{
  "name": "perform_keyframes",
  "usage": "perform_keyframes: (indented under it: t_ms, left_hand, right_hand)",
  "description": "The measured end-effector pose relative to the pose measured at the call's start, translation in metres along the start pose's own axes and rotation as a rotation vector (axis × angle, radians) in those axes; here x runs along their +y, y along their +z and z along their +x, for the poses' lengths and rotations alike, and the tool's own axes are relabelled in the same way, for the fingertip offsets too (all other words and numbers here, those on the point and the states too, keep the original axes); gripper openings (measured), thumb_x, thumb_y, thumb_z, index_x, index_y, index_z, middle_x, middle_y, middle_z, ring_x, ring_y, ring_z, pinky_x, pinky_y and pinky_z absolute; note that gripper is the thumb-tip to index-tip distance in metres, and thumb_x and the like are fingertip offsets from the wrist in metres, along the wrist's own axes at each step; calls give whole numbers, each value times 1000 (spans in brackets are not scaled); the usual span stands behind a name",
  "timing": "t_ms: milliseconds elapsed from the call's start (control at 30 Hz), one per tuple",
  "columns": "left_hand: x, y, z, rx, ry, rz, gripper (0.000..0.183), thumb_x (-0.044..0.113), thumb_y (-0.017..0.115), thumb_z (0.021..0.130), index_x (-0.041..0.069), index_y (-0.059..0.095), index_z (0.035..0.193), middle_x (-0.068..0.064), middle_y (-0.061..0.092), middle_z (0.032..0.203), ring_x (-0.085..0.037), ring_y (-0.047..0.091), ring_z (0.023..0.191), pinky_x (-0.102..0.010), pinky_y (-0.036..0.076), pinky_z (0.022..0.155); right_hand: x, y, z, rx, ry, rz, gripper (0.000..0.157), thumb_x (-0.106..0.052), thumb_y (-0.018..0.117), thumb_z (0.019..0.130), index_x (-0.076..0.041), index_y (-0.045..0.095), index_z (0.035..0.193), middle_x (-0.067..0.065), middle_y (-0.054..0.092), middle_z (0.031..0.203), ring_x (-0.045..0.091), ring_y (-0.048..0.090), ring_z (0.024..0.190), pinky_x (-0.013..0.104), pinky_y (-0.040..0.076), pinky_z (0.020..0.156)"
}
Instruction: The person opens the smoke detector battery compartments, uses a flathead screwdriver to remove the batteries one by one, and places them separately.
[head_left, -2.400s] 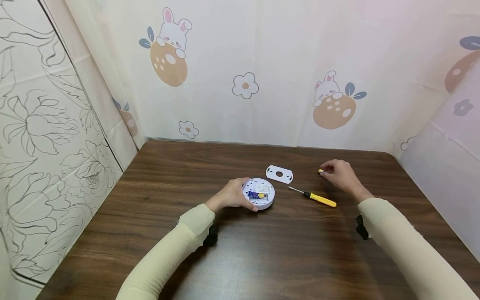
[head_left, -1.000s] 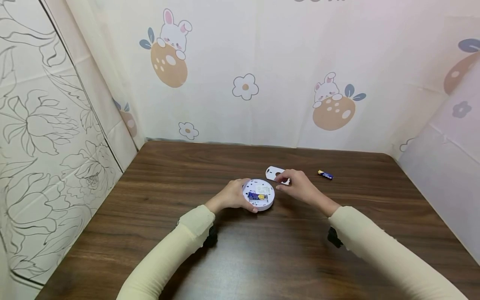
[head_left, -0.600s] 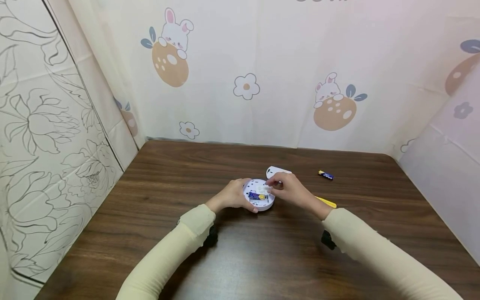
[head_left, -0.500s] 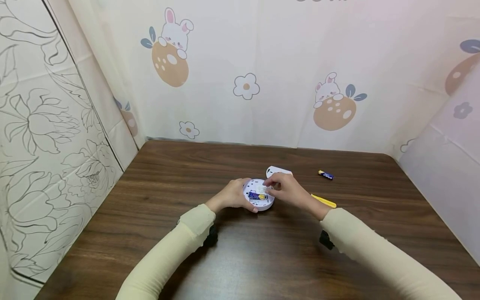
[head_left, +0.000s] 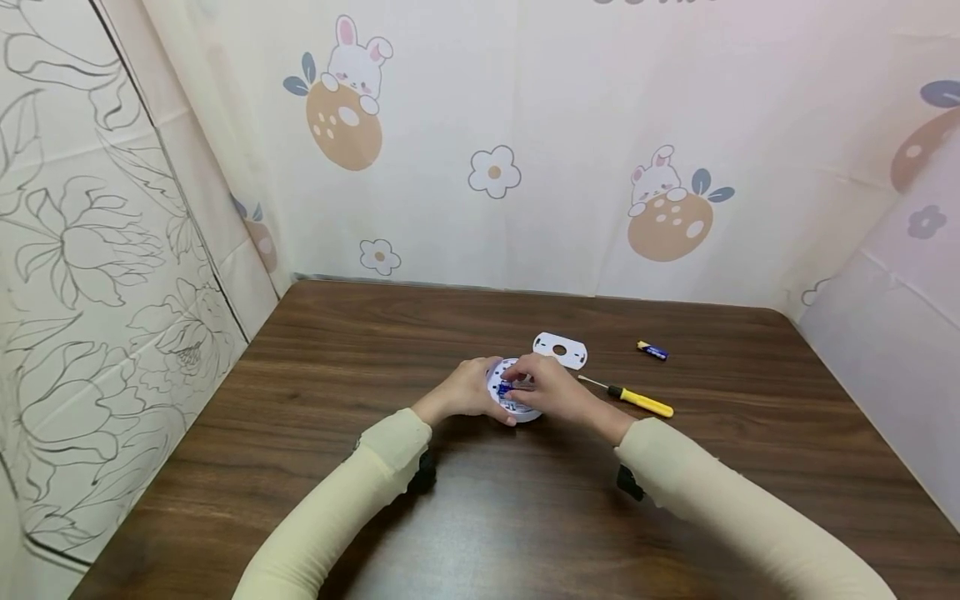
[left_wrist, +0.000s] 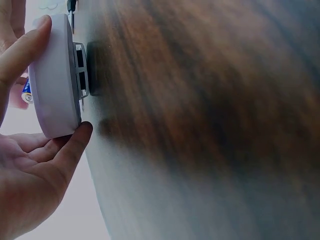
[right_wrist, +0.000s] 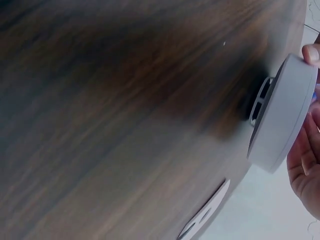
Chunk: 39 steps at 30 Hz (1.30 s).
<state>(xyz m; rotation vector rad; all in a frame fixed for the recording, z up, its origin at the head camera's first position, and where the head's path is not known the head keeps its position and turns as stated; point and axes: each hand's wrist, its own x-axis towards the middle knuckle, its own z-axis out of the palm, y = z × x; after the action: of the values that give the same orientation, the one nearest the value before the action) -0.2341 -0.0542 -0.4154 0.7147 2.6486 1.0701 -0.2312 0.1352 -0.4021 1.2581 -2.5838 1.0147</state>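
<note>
Far left of the round white device (left_wrist: 54, 80), well apart from it, hangs a pale sheet (head_left: 97, 242) printed with line-drawn flowers. A cream left sleeve (head_left: 337, 508) comes up from the near left of the device, with a black object (head_left: 422, 472) at the wrist. The left hand (head_left: 471, 390) holds the device from its left side, thumb against the near edge and fingers around the far edge, so the device lies in the spread between them. The device's slotted base faces the brown tabletop (head_left: 337, 350) (whether the two touch is hard to tell).

At the device's upper face is a blue battery (left_wrist: 26, 90), its silvery end showing in the left wrist view. The right hand (head_left: 551, 387) reaches over the device from its right, in a narrow grip: thumb and fingertips pinch the battery, which sits between their ends (the fingers cover much of it from above). How much of the battery remains within the device cannot be made out.

Beyond the device and to its right lies a flat white plate (head_left: 570, 353) with a round hole. Right of the device, well apart from it, lies a screwdriver (head_left: 637, 402), yellow-handled, its tip pointing back toward the device. Farther right and beyond is a yellow-and-blue battery (head_left: 652, 350), yellow end toward the device. The right sleeve (head_left: 720, 492) runs in from the device's near right.
</note>
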Motion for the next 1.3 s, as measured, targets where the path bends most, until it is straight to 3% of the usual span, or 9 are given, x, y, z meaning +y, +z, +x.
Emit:
perform_keyframes:
  t_ms: [200,467,933,1300]
  left_hand:
    - [-1,0,1,0,2,3,95,38,91,59,-1,48,134,-10,59,118,-18,55,97,-30,47,81]
    - [-2,2,3,-2,-12,14,96,38,91,59,0,47,135,-11,57,125,-19,54,102,-31,46,85]
    - [-1,4,7,14,4,22,94,38,91,58,0,49,133,-10,59,121,-20,54,100,-31,47,83]
    - [-2,6,11,15,43,-18,62,35,93,56,13,59,103,4,60,93,-12,54,83,-25,47,70]
  right_hand:
    - [-4,7,6,-30,37,-61,17,-3,77,77,0,71,93,5,67,87,17,59,81,32,50,73]
    - [-6,8,9,-21,-17,-125,14,-3,77,77,-1,71,90,5,67,86,19,58,83,33,48,74]
    - [-1,8,9,-33,-9,-108,12,-1,75,78,-1,71,89,4,65,86,16,57,80,31,49,72]
    - [0,11,10,6,-74,-81,11,1,74,77,-3,71,87,4,66,85,15,59,79,29,49,70]
